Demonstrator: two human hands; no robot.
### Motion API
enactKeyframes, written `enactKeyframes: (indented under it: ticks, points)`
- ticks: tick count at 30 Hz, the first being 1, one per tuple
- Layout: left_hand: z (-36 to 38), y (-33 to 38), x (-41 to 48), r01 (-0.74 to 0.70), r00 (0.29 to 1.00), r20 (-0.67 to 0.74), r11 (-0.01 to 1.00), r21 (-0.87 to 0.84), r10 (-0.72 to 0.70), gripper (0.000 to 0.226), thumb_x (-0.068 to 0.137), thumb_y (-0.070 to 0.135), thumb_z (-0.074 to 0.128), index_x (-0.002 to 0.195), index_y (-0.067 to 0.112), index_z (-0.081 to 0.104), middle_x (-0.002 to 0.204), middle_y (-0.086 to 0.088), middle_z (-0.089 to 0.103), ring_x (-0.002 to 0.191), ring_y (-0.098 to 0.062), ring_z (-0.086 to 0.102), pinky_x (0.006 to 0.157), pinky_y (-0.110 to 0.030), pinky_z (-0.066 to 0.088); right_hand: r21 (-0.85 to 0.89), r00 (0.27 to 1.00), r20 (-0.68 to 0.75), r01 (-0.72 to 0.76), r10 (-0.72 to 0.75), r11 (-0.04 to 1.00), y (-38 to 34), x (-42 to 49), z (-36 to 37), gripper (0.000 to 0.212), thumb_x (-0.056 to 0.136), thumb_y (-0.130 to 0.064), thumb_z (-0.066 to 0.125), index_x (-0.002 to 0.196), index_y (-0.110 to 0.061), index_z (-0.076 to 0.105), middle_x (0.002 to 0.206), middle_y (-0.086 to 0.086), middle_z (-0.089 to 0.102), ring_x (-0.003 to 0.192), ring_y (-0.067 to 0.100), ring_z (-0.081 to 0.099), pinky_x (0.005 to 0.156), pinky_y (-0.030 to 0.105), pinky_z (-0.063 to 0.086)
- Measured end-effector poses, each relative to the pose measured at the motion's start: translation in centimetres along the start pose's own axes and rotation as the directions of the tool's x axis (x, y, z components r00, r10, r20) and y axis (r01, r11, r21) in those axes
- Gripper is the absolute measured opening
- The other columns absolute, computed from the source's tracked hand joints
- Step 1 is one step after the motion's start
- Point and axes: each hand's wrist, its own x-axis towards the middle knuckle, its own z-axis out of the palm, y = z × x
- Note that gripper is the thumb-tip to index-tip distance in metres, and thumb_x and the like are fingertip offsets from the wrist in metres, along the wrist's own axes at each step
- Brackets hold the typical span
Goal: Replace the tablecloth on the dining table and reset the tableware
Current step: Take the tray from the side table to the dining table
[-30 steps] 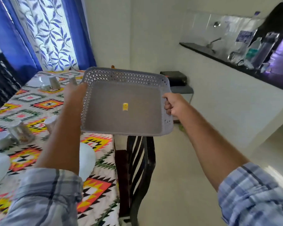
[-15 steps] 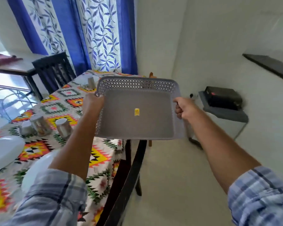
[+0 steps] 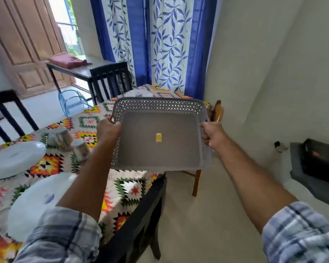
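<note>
I hold an empty grey plastic tray [image 3: 179, 130] with lattice walls and a small yellow sticker on its floor, in the air over the table's right edge. My left hand [image 3: 107, 130] grips its left side and my right hand [image 3: 212, 136] grips its right handle. Below lies the dining table under a colourful geometric tablecloth [image 3: 129, 188]. On the cloth are two white plates [image 3: 13, 158] [image 3: 36, 202] and upturned steel cups [image 3: 80, 150] near the left.
A dark chair back [image 3: 141, 215] stands at the table's near right edge, and a wooden chair [image 3: 215, 114] beyond the tray. More dark chairs [image 3: 110, 78] stand at the far side. Blue leaf curtains hang behind. A black box on a grey stand [image 3: 319, 160] sits at the right wall.
My view has swung left toward the table and curtains; the counter at right left the frame. The tray stays held in both hands, now further over the table's corner.
</note>
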Motion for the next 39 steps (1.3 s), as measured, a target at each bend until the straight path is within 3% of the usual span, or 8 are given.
enactKeyframes:
  ticks: [6,13,17,24,28,31,35,39]
  points:
    - [6.6,-2.2,6.6,0.17,0.985,-0.016,0.984,0.049,-0.169,0.036,0.083,0.028,0.063,0.095,-0.005,0.068,0.097,-0.029,0.067,0.095,-0.037,0.065,0.073,-0.039,0.047,-0.113,0.993,0.096,-0.063,0.074,0.992,1.1,11.1,3.8,0.021,0.089,-0.01,0.053,0.069,-0.017,0.051,0.052,0.001,0.03,0.042,0.011,0.023,0.036,0.013,0.017]
    - [10.3,-5.8,11.4,0.348,0.937,-0.036,0.937,0.013,-0.348,0.041,0.075,0.031,0.065,0.092,-0.006,0.067,0.094,-0.028,0.068,0.091,-0.037,0.067,0.072,-0.041,0.052,-0.278,0.972,0.189,-0.086,0.142,0.957,-0.7,20.4,9.1,0.028,0.086,-0.011,0.055,0.061,-0.017,0.045,0.053,0.0,0.032,0.041,0.012,0.026,0.034,0.015,0.02]
    - [11.5,-7.5,14.2,0.444,0.893,-0.094,0.895,0.031,-0.44,0.03,0.083,0.027,0.062,0.09,-0.003,0.059,0.095,-0.027,0.066,0.089,-0.038,0.065,0.074,-0.041,0.053,-0.316,0.947,0.268,-0.088,0.178,0.945,-0.9,25.6,13.4,0.027,0.086,-0.006,0.052,0.064,-0.016,0.039,0.053,0.003,0.029,0.025,0.008,0.023,0.032,0.008,0.018]
    - [14.3,-8.0,16.6,0.592,0.786,-0.232,0.806,0.015,-0.573,0.039,0.088,0.027,0.061,0.107,-0.007,0.061,0.104,-0.028,0.065,0.097,-0.038,0.064,0.08,-0.041,0.051,-0.362,0.896,0.412,-0.008,0.168,0.932,0.4,33.7,19.6,0.013,0.081,-0.004,0.056,0.083,-0.014,0.048,0.059,0.005,0.041,0.04,0.013,0.036,0.03,0.009,0.026]
    - [16.2,-7.2,17.7,0.652,0.712,-0.317,0.757,-0.031,-0.627,0.035,0.085,0.025,0.062,0.106,-0.003,0.06,0.103,-0.026,0.065,0.094,-0.038,0.064,0.079,-0.042,0.053,-0.415,0.866,0.465,0.029,0.185,0.909,0.3,39.4,22.8,0.017,0.077,-0.015,0.061,0.068,-0.014,0.046,0.063,0.009,0.048,0.047,0.017,0.04,0.039,0.019,0.029]
    - [17.1,-6.4,18.9,0.669,0.687,-0.384,0.743,0.003,-0.617,0.033,0.086,0.022,0.059,0.106,-0.003,0.061,0.102,-0.025,0.064,0.095,-0.037,0.063,0.078,-0.039,0.052,-0.472,0.848,0.482,0.04,0.219,0.881,2.9,45.4,26.7,0.038,0.062,-0.029,0.069,0.093,-0.009,0.062,0.079,0.013,0.06,0.06,0.023,0.054,0.047,0.026,0.042]
    - [17.6,-6.3,21.1,0.701,0.641,-0.416,0.712,-0.022,-0.645,0.044,0.09,0.032,0.056,0.113,-0.005,0.06,0.111,-0.026,0.063,0.103,-0.038,0.06,0.083,-0.04,0.049,-0.469,0.809,0.537,0.05,0.24,0.882,3.6,48.2,29.9,0.038,0.075,-0.039,0.064,0.096,-0.008,0.064,0.08,0.011,0.061,0.063,0.023,0.053,0.054,0.032,0.044]
    - [17.2,-7.7,24.3,0.655,0.606,-0.4,0.716,-0.241,-0.688,0.057,0.096,0.045,0.042,0.118,-0.004,0.061,0.116,-0.024,0.064,0.103,-0.038,0.063,0.092,-0.046,0.051,-0.422,0.79,0.564,0.027,0.239,0.906,0.8,46.8,30.9,0.035,0.083,-0.042,0.059,0.095,-0.009,0.058,0.081,0.01,0.06,0.067,0.022,0.054,0.052,0.029,0.043]
